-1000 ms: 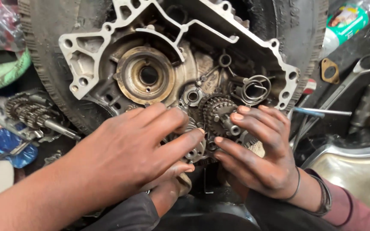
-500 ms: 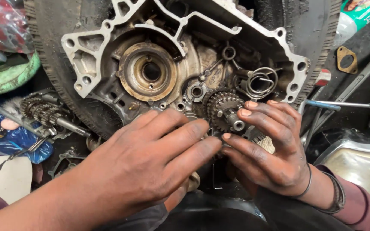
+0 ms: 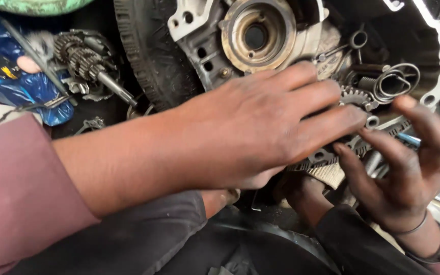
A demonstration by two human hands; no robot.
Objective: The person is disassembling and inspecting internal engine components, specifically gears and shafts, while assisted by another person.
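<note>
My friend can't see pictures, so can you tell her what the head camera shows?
Two greasy bare hands work on an open metal engine case: the left hand lies flat over a small toothed gear, and the right hand spreads its fingers beside it. A gear shaft lies at the upper left, near a blue plastic bag.

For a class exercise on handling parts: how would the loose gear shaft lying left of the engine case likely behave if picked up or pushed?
The gear shaft looks like solid steel, so probably heavy for its size and stiff. Its round gears and rod suggest it could roll if pushed. It looks dark and possibly oily, so it may be slippery.
</note>
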